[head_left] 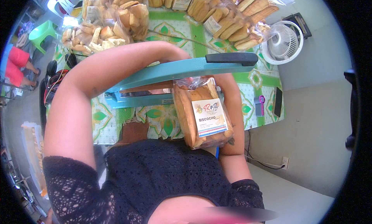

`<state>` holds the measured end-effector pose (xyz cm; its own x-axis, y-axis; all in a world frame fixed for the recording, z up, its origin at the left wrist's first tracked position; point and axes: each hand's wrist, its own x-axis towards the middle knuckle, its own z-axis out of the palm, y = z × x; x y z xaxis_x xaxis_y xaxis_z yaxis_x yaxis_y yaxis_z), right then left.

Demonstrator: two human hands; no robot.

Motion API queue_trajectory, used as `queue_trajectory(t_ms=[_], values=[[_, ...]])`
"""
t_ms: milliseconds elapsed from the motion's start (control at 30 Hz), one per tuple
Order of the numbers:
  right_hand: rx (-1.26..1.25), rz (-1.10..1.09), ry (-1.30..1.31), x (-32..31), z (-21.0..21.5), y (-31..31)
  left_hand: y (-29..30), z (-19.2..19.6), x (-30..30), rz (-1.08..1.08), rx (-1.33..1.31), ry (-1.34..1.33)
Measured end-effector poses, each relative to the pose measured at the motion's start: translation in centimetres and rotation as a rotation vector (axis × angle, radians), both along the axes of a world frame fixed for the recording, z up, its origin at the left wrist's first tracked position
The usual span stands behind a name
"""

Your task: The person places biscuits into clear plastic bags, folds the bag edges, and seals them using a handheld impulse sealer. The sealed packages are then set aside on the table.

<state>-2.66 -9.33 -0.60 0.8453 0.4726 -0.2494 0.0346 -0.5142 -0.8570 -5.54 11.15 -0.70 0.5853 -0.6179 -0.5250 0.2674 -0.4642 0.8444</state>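
A clear plastic bag of toasted bread sticks [182, 115] with a white label [210, 117] stands tilted at the table's front edge, close to my chest. Its gathered top reaches in under the raised arm of a turquoise hand-press bag sealer [162, 72], which has a black handle. My right hand [217, 79] is at the bag's top, gripping it from behind; most of its fingers are hidden. My left arm curves round over the sealer's far side, and my left hand [176, 53] is behind the raised arm with its fingers out of sight.
Filled bread bags [116, 20] crowd the far left, and more bread bags [221, 18] lie along the far edge. A white fan [282, 42] stands at the far right. A phone [278, 102] and a small purple-edged item [260, 105] lie on the patterned tablecloth [166, 123].
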Motion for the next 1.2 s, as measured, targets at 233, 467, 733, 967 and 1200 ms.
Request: queue_trajectory(t_ms=[233,467,733,967,1200], values=[[-0.083,0.125,-0.287,1.1,-2.2,-0.9,0.4,-0.9,1.3,-0.008,0.088,-0.036],[-0.237,-0.026,-0.315,0.7,-0.5,-2.1,0.0,-1.8,1.8,0.004,0.156,-0.093],[0.620,-0.216,-0.878,0.7,7.9,-3.1,0.2,-1.8,1.8,0.030,0.205,-0.139],[-0.480,0.415,-1.056,-1.0,12.4,-0.8,0.2,-1.9,1.8,0.030,0.234,-0.163],[-0.595,0.570,-0.926,-0.2,10.4,0.7,-0.1,-1.9,1.9,0.019,0.252,-0.181]])
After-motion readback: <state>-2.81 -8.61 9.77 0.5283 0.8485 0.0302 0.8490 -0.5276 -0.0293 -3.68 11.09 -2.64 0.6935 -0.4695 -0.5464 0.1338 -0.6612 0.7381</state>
